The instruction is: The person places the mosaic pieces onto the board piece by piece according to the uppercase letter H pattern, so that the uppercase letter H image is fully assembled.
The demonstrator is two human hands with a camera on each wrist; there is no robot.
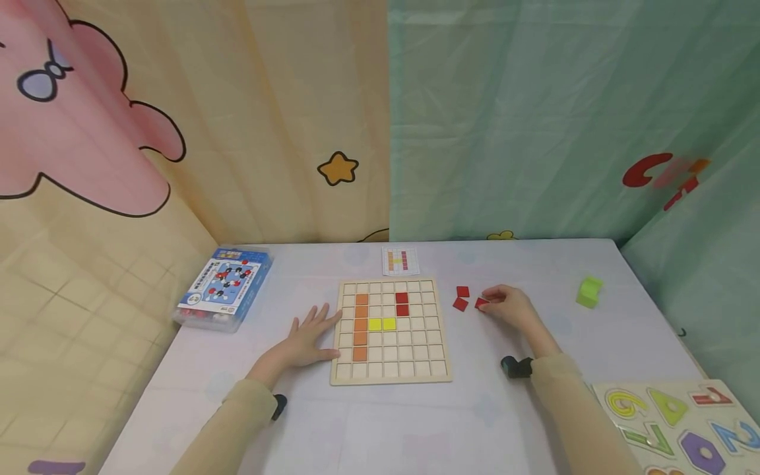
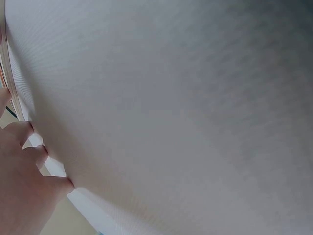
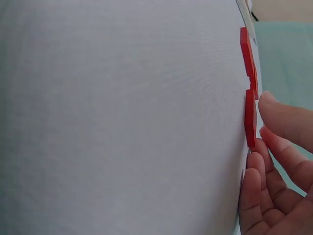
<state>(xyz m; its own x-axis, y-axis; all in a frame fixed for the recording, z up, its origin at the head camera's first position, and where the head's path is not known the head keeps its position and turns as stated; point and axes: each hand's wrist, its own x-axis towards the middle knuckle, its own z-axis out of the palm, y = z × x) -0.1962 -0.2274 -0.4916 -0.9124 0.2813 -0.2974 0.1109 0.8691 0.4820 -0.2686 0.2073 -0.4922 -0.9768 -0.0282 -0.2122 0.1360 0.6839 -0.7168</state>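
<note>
A square wooden grid board [image 1: 406,369] lies on the table, with a column of orange tiles [image 1: 360,324], two yellow tiles [image 1: 382,324] and two red tiles [image 1: 402,304] in its cells. My left hand [image 1: 305,340] is spread flat at the board's left edge, its fingertips touching the frame. To the right of the board lie three loose red tiles [image 1: 463,291]. My right hand [image 1: 513,310] is at the nearest red tile [image 3: 250,118], which rests on the tabletop; thumb and forefinger stand apart beside it. Whether the thumb touches it is unclear.
Behind the board lies a small pattern card [image 1: 400,261]. A blue-lidded plastic box [image 1: 222,288] sits at the left edge. Green blocks [image 1: 589,291] stand on the right, and a shape-and-number puzzle board [image 1: 677,412] fills the near right corner. Curtains [image 1: 505,132] hang behind the table.
</note>
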